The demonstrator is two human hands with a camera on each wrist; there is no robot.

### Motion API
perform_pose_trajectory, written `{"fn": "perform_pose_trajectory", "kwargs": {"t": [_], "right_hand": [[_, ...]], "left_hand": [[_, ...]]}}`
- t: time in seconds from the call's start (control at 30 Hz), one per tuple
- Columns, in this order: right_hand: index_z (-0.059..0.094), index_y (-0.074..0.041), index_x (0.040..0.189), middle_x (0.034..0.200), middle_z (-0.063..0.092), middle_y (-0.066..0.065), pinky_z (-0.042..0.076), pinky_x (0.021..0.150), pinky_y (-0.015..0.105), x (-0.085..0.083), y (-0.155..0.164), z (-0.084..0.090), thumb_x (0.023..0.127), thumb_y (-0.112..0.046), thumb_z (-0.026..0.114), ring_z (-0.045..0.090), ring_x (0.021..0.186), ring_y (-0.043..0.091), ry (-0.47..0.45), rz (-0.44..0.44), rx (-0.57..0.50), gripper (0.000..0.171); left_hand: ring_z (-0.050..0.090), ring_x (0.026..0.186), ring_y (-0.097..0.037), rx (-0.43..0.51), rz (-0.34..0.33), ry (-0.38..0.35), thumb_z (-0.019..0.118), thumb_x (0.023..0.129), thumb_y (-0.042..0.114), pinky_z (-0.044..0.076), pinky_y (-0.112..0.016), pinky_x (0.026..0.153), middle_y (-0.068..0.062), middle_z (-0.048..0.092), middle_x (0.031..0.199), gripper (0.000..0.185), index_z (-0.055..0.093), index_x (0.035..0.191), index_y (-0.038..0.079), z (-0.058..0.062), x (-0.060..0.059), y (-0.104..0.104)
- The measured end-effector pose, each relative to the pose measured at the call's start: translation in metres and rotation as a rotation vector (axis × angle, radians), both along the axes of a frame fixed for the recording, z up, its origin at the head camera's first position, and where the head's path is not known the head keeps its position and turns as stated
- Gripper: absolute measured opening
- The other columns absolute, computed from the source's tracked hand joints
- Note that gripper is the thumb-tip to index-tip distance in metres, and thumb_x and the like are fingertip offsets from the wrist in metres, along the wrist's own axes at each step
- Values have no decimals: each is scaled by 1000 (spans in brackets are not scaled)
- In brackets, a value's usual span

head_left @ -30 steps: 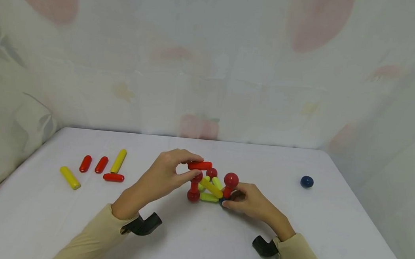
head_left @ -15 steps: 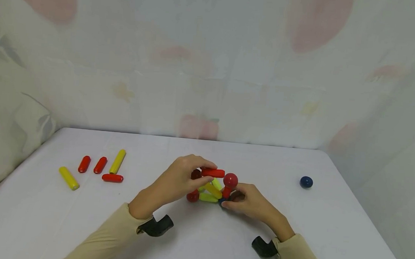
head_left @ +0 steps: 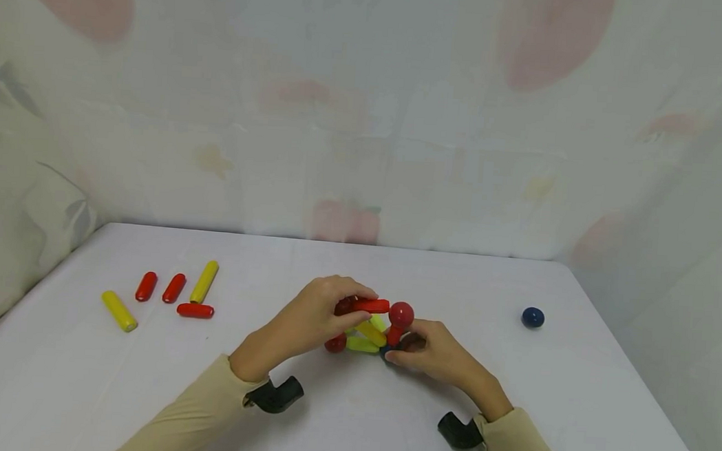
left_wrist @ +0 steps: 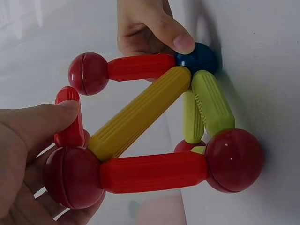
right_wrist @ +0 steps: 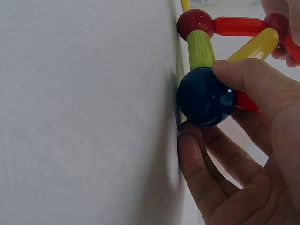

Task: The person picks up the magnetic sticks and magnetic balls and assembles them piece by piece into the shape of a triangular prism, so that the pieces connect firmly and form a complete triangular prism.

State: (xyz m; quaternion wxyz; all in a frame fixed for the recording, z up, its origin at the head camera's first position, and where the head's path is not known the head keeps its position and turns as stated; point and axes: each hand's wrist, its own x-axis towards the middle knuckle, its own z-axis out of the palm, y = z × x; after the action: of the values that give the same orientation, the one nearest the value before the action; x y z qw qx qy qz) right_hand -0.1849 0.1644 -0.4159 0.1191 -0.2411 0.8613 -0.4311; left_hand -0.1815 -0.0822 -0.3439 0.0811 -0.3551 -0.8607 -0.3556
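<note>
A small frame of rods and balls point(head_left: 367, 329) stands mid-table. My left hand point(head_left: 356, 302) pinches a short red rod point(head_left: 373, 305) at its top, between thumb and forefinger. In the left wrist view this red rod point(left_wrist: 70, 117) runs from one upper red ball point(left_wrist: 70, 177) up close to another red ball point(left_wrist: 87, 72). My right hand point(head_left: 399, 348) pinches the dark blue ball point(right_wrist: 205, 96) at the frame's near right corner, thumb point(right_wrist: 253, 79) above it and fingers point(right_wrist: 201, 164) beneath. A long yellow rod point(left_wrist: 140, 112) crosses the frame diagonally.
Loose rods lie at the left of the white table point(head_left: 349, 418): a yellow rod point(head_left: 120, 310), two red rods point(head_left: 145, 285), another yellow rod point(head_left: 205, 281) and a red rod point(head_left: 195, 310). A lone dark blue ball point(head_left: 532, 317) sits far right. Patterned cloth hangs behind.
My left hand has carried the red rod right and down, from above the frame to its top beside the raised red ball. The right hand has stayed on the blue ball.
</note>
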Motion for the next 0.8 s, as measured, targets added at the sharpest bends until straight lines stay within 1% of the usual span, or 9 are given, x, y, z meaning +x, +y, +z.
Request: {"fn": "perform_pose_trajectory", "kwargs": {"t": [0.27,0.37,0.5,0.63,0.8], "right_hand": [[68,-15,106,103,71,0,54,81,20,0,-1,0,85,-23,79,68,89,11,0,-1,0,25],[67,-15,107,103,71,0,54,81,20,0,-1,-1,85,-23,78,68,90,12,5,3,-2,26],[67,-15,107,102,71,-1,55,80,21,1,-3,0,84,-26,80,68,87,11,26,1,3,29],[66,-15,109,100,71,-2,55,78,22,3,-5,0,82,-31,82,67,85,9,67,-15,15,36],[63,-14,113,100,70,-2,55,77,22,4,-7,1,81,-30,82,65,84,9,98,-38,31,41]], "left_hand": [[58,78,-9,-7,-16,0,77,85,11,51,-17,67,-3,73,98,26,72,111,7,-2,0,0],[59,79,-9,-15,-18,-5,77,85,11,51,-17,69,-3,72,98,26,72,111,7,-4,-1,0],[61,82,-10,-29,-20,-3,77,86,11,52,-17,72,-3,72,99,26,72,111,7,-6,-1,0],[63,85,-11,-32,-20,5,76,86,12,53,-18,74,-3,73,101,26,71,112,7,-8,-1,0],[62,86,-11,-7,10,-2,77,86,16,54,-18,74,-2,73,105,30,71,114,9,-8,1,-2]]}}
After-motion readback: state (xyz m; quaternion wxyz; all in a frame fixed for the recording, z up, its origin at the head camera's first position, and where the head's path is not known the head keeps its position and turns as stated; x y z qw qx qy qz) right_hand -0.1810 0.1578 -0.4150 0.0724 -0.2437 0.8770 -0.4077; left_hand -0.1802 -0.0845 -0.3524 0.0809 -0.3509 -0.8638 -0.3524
